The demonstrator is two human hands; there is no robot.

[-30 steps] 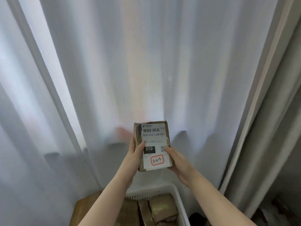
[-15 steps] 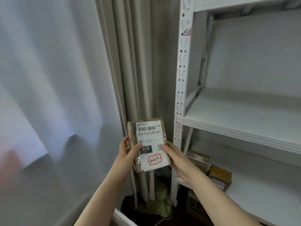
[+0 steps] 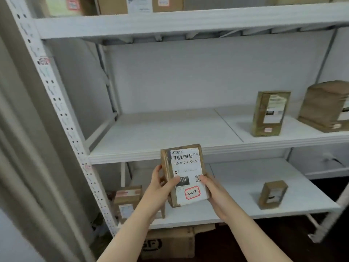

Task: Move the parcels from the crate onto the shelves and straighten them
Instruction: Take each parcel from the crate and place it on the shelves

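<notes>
I hold a small brown parcel (image 3: 186,173) upright in front of the white shelving unit, its white label with a barcode and a red-ringed "3-2-7" facing me. My left hand (image 3: 160,188) grips its left edge with the thumb across the label. My right hand (image 3: 213,191) grips the lower right corner. The parcel hangs in the air just below the front edge of the middle shelf (image 3: 162,135). The crate is out of view.
Two brown parcels (image 3: 270,113) (image 3: 326,105) stand on the middle shelf at the right. The lower shelf (image 3: 243,178) holds a small parcel (image 3: 272,194) at the right and others (image 3: 127,202) at the left. More boxes fill the top shelf (image 3: 170,21). A cardboard box (image 3: 170,244) lies on the floor. Curtains hang at the left.
My view has swung right from the curtains to face the shelves. Both hands keep the same hold on the parcel, now in front of the middle shelf's edge.
</notes>
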